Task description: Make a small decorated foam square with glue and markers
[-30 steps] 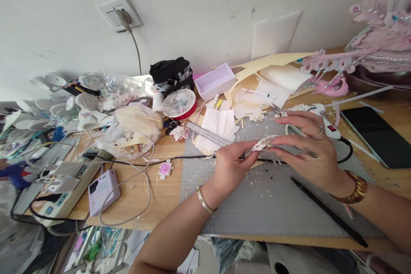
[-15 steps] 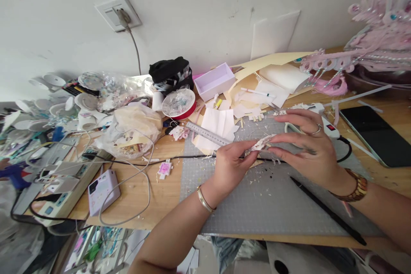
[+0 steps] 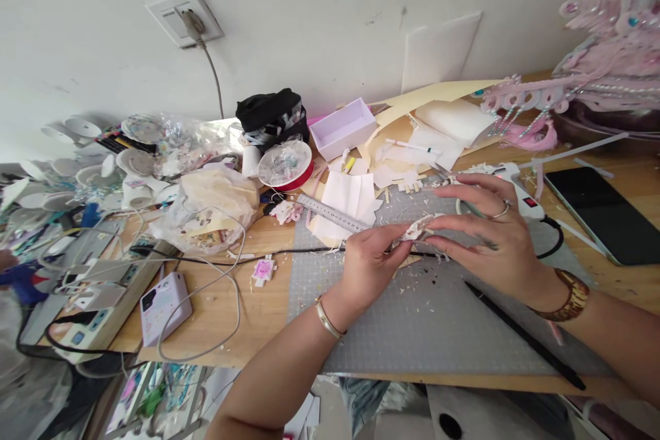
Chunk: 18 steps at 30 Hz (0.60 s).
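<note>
Both of my hands pinch a small white paper piece just above a grey cutting mat. My left hand grips its left end between thumb and fingers. My right hand, wearing a ring and a gold watch, pinches its right end with the other fingers stretched out. White paper scraps lie on the mat under the hands. A white glue gun rests just behind my right hand, and a metal ruler lies at the mat's far left corner.
A black rod lies on the mat at the right, a dark phone beyond it. Pink ornament at far right. White box, red-rimmed tub, plastic bags, cables, a lilac device and power strips crowd the left.
The hands keep their pinch on the paper piece and have barely shifted. The view has tipped slightly.
</note>
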{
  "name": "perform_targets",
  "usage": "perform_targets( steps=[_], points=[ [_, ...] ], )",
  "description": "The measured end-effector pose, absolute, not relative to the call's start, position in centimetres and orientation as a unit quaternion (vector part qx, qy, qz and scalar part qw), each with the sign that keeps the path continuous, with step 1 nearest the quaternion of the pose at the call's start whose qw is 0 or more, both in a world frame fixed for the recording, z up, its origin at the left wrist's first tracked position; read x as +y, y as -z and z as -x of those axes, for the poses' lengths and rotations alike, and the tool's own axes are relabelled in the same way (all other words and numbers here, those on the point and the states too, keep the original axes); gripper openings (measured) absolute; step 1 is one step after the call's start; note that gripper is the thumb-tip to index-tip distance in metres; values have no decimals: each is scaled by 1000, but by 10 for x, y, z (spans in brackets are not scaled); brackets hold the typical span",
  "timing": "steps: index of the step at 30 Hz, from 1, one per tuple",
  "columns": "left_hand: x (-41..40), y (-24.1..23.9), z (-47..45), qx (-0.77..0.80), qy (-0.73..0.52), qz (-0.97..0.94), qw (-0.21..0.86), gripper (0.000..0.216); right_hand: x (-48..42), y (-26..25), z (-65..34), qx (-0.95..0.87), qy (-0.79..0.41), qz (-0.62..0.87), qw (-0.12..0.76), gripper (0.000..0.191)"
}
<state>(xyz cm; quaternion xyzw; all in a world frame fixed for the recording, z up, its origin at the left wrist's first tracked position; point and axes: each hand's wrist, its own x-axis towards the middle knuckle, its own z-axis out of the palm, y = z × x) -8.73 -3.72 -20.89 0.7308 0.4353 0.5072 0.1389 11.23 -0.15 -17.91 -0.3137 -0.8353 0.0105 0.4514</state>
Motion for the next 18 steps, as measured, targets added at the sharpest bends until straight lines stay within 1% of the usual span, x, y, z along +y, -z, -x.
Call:
perform_targets(
  steps=[3, 5, 9, 12, 18],
  points=[
    [-37, 209, 87, 446, -503, -728, 131, 13, -2, 180, -113, -840, -13, 310, 445, 25],
    [-37, 209, 87, 447, -504, -728, 132, 13, -2, 181, -113, -840, -16, 311, 444, 24],
    [-37, 210, 87, 433, -508, -731, 145, 15, -2, 180, -110, -839, -29, 324, 436, 14],
    [-38, 210, 86, 452, -492, -724, 174, 15, -2, 179, -109, -836, -44, 329, 436, 10],
    [-37, 208, 86, 468, -498, -679, 266, 15, 3, 177, -115, -808, -114, 334, 471, 15]
  ],
)
